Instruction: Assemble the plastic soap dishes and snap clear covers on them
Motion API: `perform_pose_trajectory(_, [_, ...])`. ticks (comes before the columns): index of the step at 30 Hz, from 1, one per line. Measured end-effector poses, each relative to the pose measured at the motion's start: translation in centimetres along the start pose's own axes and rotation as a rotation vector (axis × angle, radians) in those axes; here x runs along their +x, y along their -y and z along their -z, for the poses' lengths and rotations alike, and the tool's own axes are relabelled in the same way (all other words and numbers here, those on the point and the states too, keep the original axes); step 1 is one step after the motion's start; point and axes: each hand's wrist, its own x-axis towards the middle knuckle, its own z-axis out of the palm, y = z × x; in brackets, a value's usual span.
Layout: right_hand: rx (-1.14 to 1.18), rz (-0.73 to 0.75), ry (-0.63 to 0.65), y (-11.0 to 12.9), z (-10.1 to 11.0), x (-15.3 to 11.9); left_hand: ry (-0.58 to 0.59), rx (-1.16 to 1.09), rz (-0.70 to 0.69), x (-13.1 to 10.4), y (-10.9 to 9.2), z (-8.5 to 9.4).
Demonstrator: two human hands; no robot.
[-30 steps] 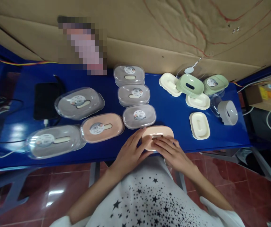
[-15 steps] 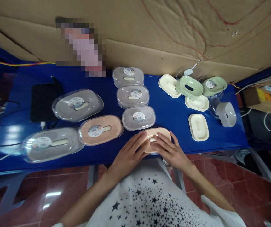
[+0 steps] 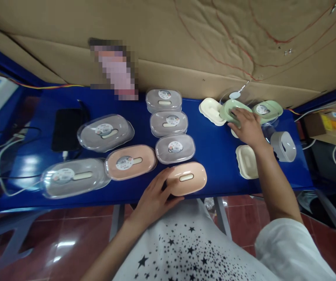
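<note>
Blue tabletop (image 3: 211, 148), brown cardboard (image 3: 168, 39) behind, red tiles (image 3: 94, 234) below. Left hand (image 3: 156, 195) grasps the peach case (image 3: 193, 185) near the tabletop's front edge; right hand (image 3: 248, 127) touches the green cover (image 3: 229, 106), its grip unclear.

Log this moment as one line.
left hand: touching unlabelled peach case | right hand: at unlabelled green shell | surface: blue table

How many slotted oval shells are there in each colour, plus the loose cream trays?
Grey shells: 6
Peach shells: 2
Green shells: 2
Loose cream trays, one mostly hidden behind the right hand: 3
Total: 13
</note>
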Motion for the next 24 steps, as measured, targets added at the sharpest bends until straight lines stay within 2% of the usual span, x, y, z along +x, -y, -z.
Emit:
perform_pose_trajectory(3, [0.027, 0.020, 0.022, 0.1, 0.2, 0.5, -0.028, -0.009, 0.017, -0.2, 0.3, -0.1])
perform_pose_trajectory(6, [0.034, 0.025, -0.029, 0.7, 1.4, 1.1, -0.026, -0.014, 0.028, -0.1, 0.4, -0.1])
perform_pose_trajectory(10, [-0.040, -0.088, -0.145, 0.4, 2.4, 3.6, -0.040, -0.014, 0.026, 0.1, 0.4, -0.2])
perform_pose_trajectory(14, [-0.140, -0.211, -0.124, -1.0, 1.7, 6.6, -0.047, -0.033, 0.042, 0.1, 0.4, -0.3])
perform_pose_trajectory(16, [-0.150, -0.238, -0.153, -1.6, 1.5, 7.0, -0.052, -0.043, 0.054, 0.1, 0.3, -0.3])
perform_pose_trajectory(18, [-0.115, -0.186, -0.240, -1.4, 1.8, 5.9, -0.046, -0.053, 0.066, 0.1, 0.3, -0.2])
perform_pose_trajectory(20, [-0.042, -0.074, -0.385, 0.1, 2.4, 2.9, -0.033, -0.069, 0.077, 0.2, 0.2, -0.1])
perform_pose_trajectory(22, [0.039, 0.036, -0.519, 3.0, 2.8, -1.9, -0.019, -0.089, 0.089, 0.2, 0.1, 0.0])
perform_pose_trajectory(23, [0.062, 0.074, -0.532, 4.8, 2.9, -4.7, -0.016, -0.101, 0.091, 0.2, 0.1, 0.0])
perform_pose_trajectory(24, [0.087, 0.116, -0.456, 6.8, 2.7, -7.5, -0.012, -0.111, 0.093, 0.2, 0.1, 0.0])
